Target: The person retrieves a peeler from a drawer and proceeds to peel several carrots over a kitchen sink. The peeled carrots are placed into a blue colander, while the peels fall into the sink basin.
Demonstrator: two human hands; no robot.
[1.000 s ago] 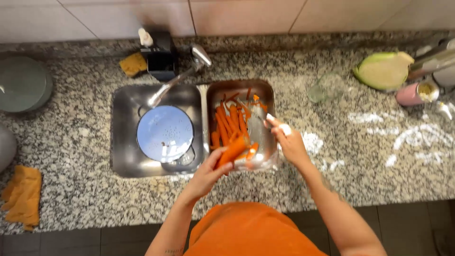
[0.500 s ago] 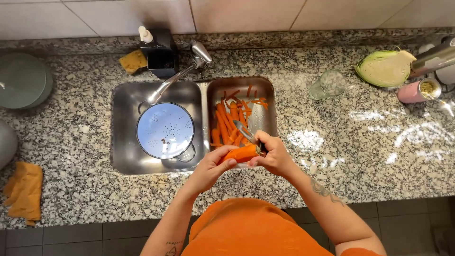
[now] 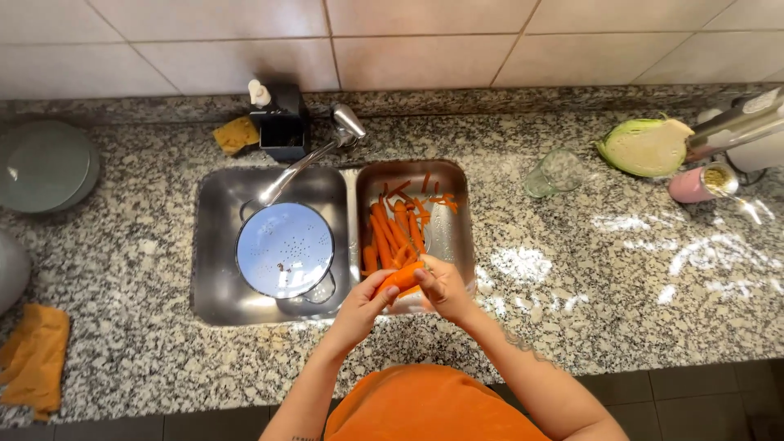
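- Left hand (image 3: pixel 362 304) grips a carrot (image 3: pixel 402 277) by its near end; fingers curled round it, carrot held over the front edge of the right basin (image 3: pixel 453 233).
- Right hand (image 3: pixel 445 287) is closed at the carrot's other end, touching it. Whether a peeler sits in that hand cannot be told here; the fingers hide it.
- Change from a second ago: the right hand was then stretched out over the basin, well up from the carrot; half a second ago it had come back to the carrot, and now both hands meet on it.
- The carrot itself has barely shifted: same spot at the basin's near rim in all three views.
- Basin holds more carrots (image 3: pixel 390 233) lying lengthwise, and peelings (image 3: pixel 433 198) at the far end. No visible change in the pile.
- Left basin (image 3: pixel 216 269) holds a blue colander (image 3: pixel 285 249) under the tap (image 3: pixel 314 155); unchanged.
- Bench (image 3: pixel 588 278), speckled granite: glass (image 3: pixel 555 173) right of the sink, cut cabbage (image 3: pixel 645 147) further right, pink cup (image 3: pixel 694 184) just beside it.
- Behind the sink: black soap holder (image 3: pixel 282 122), yellow sponge (image 3: pixel 237 133).
- Far left: grey lid (image 3: pixel 45 167); orange cloth (image 3: pixel 34 359) at the bench's front edge.
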